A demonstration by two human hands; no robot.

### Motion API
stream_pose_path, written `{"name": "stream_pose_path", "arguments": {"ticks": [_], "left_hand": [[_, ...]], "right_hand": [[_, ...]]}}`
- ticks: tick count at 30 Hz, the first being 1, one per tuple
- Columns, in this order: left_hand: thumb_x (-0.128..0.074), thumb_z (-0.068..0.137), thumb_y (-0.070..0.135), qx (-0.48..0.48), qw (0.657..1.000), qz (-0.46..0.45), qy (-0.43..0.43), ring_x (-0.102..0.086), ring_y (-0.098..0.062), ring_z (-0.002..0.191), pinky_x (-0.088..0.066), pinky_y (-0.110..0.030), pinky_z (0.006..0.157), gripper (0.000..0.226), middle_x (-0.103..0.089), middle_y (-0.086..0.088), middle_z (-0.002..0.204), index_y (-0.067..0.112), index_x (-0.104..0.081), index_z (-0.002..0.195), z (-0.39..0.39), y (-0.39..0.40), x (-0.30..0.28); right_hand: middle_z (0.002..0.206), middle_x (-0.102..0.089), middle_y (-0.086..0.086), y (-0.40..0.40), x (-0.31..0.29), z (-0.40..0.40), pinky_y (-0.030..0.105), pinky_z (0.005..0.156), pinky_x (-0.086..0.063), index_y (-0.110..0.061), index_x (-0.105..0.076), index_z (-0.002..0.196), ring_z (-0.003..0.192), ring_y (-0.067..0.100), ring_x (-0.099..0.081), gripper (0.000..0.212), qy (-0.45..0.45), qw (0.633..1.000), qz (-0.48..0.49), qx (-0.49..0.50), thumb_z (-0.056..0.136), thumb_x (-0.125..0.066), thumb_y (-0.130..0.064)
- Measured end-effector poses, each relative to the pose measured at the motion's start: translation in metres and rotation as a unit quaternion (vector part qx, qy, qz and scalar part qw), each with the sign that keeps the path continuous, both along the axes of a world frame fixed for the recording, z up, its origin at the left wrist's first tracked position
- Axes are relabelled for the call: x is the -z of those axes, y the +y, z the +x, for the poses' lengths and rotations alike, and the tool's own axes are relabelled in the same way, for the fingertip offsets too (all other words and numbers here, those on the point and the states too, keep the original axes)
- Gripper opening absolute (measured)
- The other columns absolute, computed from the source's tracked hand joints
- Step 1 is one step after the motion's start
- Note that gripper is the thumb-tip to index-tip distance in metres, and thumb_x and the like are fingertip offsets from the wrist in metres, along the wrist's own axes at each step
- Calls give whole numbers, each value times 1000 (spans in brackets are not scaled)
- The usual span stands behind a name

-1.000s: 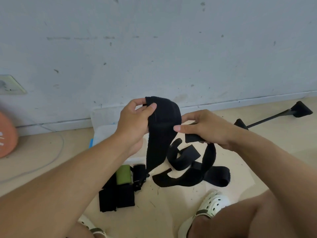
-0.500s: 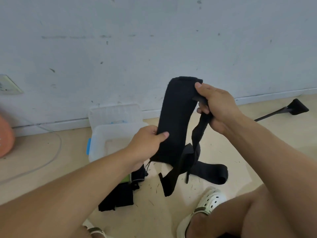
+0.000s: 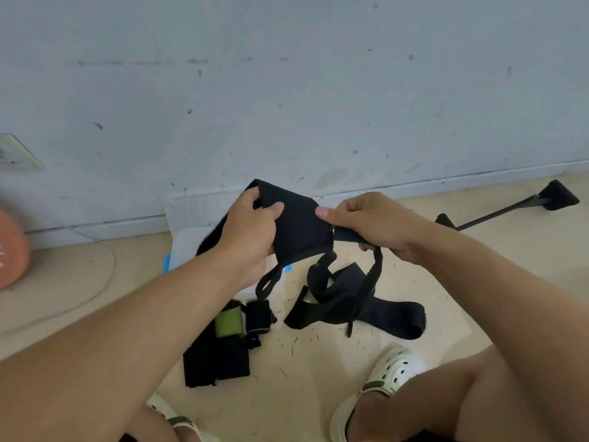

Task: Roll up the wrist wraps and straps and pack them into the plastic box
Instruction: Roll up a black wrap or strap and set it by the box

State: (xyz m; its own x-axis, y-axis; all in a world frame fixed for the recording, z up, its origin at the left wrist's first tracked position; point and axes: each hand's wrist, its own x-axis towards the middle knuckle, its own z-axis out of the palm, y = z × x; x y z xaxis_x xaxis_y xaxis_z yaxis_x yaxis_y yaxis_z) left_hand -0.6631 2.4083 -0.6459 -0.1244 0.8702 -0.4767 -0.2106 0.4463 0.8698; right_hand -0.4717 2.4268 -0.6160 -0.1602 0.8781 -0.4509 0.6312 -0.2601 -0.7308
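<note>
I hold a black wrist wrap point(image 3: 299, 224) spread between both hands above the floor. My left hand point(image 3: 251, 231) pinches its left edge, thumb on top. My right hand point(image 3: 369, 224) grips its right end together with a narrow black strap that hangs down in loops. Under my hands lies a tangle of black straps point(image 3: 344, 301) on the floor. The clear plastic box point(image 3: 188, 247) sits against the wall, mostly hidden behind my left hand. A green roll point(image 3: 228, 320) and a small black roll point(image 3: 258, 315) lie beside flat black wraps point(image 3: 216, 362).
A black bar with padded ends point(image 3: 510, 208) lies on the floor at right. An orange object point(image 3: 11, 247) and a white cable point(image 3: 95, 282) are at left. My white clogs point(image 3: 389, 374) and knees are at the bottom edge. The wall is close behind the box.
My right hand came down from its raised position and my left hand rose, so the wrap went from hanging tall and vertical to being held across at chest level between both hands.
</note>
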Motion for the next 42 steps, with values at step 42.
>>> {"name": "stream_pose_path", "arguments": {"ticks": [42], "left_hand": [[-59,81,38,78,989,94,80,-55,-29,138,-44,-54,113,78,-54,-13,149,60,-28,149,-4,5,8]], "right_hand": [[81,-75,11,-19,-13,-20,26,73,-63,-21,-77,83,69,10,-69,11,113,978,165,65,81,-88,-22]]}}
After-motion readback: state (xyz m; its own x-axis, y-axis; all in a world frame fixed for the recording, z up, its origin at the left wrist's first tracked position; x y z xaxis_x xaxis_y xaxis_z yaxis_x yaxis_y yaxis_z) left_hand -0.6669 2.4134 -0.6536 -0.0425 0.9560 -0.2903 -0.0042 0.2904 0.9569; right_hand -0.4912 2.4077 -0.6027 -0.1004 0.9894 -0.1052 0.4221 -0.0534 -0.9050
